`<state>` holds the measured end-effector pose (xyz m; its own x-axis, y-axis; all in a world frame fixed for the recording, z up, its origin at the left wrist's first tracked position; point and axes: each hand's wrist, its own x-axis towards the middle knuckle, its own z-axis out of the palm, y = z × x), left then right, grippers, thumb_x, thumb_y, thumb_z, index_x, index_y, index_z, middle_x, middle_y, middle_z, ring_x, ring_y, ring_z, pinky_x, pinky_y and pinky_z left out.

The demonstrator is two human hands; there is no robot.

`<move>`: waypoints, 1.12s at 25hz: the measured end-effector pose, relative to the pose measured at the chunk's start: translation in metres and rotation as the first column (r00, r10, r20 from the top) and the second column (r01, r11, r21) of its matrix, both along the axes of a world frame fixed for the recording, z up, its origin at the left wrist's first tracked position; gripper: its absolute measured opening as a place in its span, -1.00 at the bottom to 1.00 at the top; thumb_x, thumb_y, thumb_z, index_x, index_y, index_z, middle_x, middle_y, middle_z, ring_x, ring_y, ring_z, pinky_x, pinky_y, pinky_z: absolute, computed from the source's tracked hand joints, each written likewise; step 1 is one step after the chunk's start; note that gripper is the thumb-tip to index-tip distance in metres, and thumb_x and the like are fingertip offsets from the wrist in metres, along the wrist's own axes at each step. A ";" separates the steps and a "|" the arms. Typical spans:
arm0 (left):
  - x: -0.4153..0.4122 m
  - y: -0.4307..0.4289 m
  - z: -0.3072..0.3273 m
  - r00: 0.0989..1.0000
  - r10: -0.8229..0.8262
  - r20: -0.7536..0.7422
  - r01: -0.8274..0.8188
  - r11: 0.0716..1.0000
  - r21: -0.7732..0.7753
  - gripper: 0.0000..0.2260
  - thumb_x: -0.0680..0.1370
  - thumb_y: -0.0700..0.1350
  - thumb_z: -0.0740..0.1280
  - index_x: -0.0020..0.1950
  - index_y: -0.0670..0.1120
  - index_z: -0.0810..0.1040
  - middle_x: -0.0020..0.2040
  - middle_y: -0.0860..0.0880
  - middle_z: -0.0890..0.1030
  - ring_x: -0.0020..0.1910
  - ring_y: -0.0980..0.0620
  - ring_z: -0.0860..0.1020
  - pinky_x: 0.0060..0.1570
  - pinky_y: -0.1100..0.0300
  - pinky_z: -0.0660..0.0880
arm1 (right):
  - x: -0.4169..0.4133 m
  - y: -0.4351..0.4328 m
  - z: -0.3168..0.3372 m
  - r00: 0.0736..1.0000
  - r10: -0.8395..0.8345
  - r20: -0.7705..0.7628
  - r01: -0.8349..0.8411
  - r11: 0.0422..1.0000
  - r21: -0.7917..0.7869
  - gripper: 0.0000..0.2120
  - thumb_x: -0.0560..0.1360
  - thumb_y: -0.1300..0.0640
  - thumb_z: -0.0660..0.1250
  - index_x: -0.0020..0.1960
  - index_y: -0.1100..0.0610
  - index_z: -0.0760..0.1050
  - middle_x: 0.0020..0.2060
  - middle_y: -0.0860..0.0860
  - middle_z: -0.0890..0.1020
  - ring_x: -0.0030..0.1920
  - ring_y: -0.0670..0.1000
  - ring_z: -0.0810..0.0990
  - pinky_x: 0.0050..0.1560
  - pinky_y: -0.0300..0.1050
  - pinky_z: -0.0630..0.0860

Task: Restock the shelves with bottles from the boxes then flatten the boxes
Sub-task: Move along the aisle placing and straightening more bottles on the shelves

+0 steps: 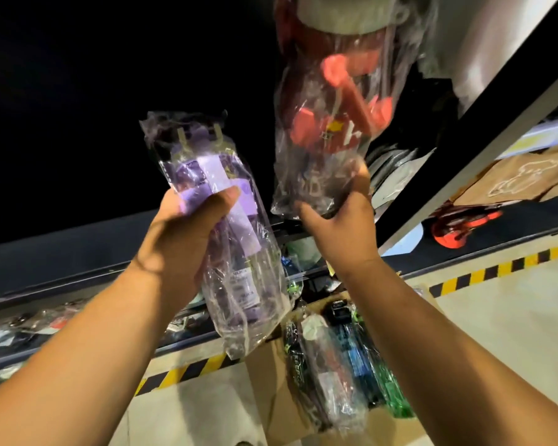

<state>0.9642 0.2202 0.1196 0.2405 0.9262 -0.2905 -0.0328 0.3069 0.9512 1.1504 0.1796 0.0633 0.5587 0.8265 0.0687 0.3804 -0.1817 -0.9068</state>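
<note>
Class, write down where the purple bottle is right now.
In the head view, the plastic-wrapped purple bottle is left of centre, gripped by the left hand, beside the red bottle held by the right hand and above the cardboard box.

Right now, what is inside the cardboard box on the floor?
Plastic-wrapped bottles lie in the cardboard box: a green bottle, a blue bottle and a dark bottle. Whatever lies beneath them is covered.

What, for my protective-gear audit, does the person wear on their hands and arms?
Nothing visible. The left hand and right hand are bare: no gloves, watch or wristbands show. The left forearm and right forearm are bare too, with no sleeve in view.
</note>
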 end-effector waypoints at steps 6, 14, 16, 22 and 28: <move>-0.004 0.000 -0.006 0.998 -0.002 0.068 0.003 1.000 -0.016 -0.88 0.61 -0.05 0.35 0.00 -0.09 0.51 -0.33 -0.15 0.59 -0.53 -0.03 0.50 -0.44 0.13 0.37 | 0.012 0.014 0.015 0.996 -0.057 -0.071 0.046 0.989 -0.143 -0.71 0.41 -0.03 0.51 -0.19 0.03 0.40 -0.22 -0.13 0.52 0.00 0.08 0.62 0.13 0.03 0.57; -0.001 -0.005 -0.008 0.999 0.023 0.036 -0.022 0.999 -0.033 -0.90 0.61 -0.10 0.33 -0.10 0.01 0.47 -0.43 0.02 0.54 -0.55 0.08 0.45 -0.59 0.35 0.28 | 0.009 0.033 0.005 0.980 -0.050 -0.194 -0.029 0.921 -0.387 -0.66 0.48 -0.28 0.33 -0.01 -0.02 0.59 -0.18 -0.07 0.60 0.04 0.05 0.59 0.18 -0.02 0.53; 0.000 -0.007 -0.011 1.000 0.020 0.024 -0.020 1.000 -0.024 -0.86 0.59 -0.11 0.35 -0.14 0.01 0.44 -0.39 -0.05 0.50 -0.53 0.05 0.42 -0.56 0.34 0.28 | 0.006 0.033 0.006 0.987 -0.136 -0.083 0.110 0.958 -0.264 -0.63 0.37 -0.31 0.39 -0.09 -0.04 0.46 -0.19 -0.07 0.54 0.07 0.12 0.63 0.11 0.05 0.59; 0.001 -0.006 -0.016 1.000 0.003 0.030 -0.003 1.000 -0.010 -0.87 0.47 -0.04 0.42 -0.05 0.00 0.51 -0.20 -0.20 0.49 -0.30 -0.17 0.35 -0.48 0.24 0.22 | 0.001 0.046 0.000 0.946 -0.234 0.224 0.245 0.969 -0.023 -0.22 0.21 -0.33 0.47 0.28 -0.01 0.29 0.14 -0.01 0.53 0.10 0.10 0.56 0.10 0.13 0.56; 0.002 -0.008 -0.012 0.999 0.004 0.051 -0.003 1.000 0.000 -0.92 0.58 -0.13 0.36 -0.09 0.02 0.60 -0.28 -0.14 0.57 -0.41 -0.06 0.50 -0.43 0.24 0.35 | 0.010 0.041 -0.008 0.964 -0.206 0.166 0.204 0.979 0.029 -0.08 0.17 -0.26 0.61 0.39 0.02 0.32 0.28 -0.01 0.44 0.28 0.07 0.45 0.22 0.09 0.52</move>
<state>0.9665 0.2124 0.1073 0.2516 0.9269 -0.2783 -0.0820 0.3070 0.9482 1.1603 0.2208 0.0555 0.6958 0.6942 0.1842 0.4823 -0.2616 -0.8360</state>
